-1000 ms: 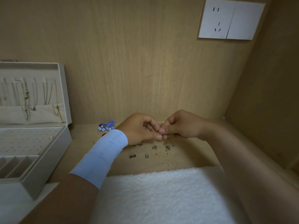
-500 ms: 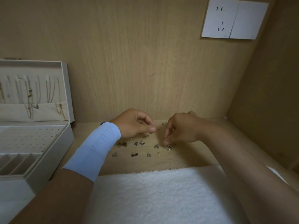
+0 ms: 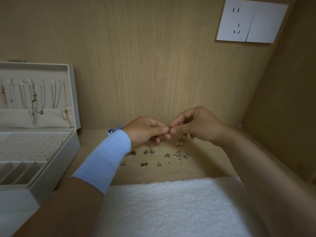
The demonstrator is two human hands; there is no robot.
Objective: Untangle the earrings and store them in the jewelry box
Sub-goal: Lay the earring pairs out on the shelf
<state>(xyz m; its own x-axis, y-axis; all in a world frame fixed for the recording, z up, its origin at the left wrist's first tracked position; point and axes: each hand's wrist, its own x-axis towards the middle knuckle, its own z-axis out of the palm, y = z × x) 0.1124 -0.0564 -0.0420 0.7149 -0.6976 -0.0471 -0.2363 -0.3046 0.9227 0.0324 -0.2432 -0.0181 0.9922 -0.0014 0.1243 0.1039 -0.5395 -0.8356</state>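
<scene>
A tiny earring (image 3: pixel 169 129) is pinched by fingertips of both the left hand (image 3: pixel 145 131) and the right hand (image 3: pixel 200 125), just above the loose earrings (image 3: pixel 164 156); the open jewelry box (image 3: pixel 56 168) is set well left.

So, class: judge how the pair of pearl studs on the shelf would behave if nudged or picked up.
The pearl studs look round, so they would probably roll a little on the smooth wooden shelf. They appear tiny beside the fingers, so they are likely very light and fiddly to pinch.
</scene>
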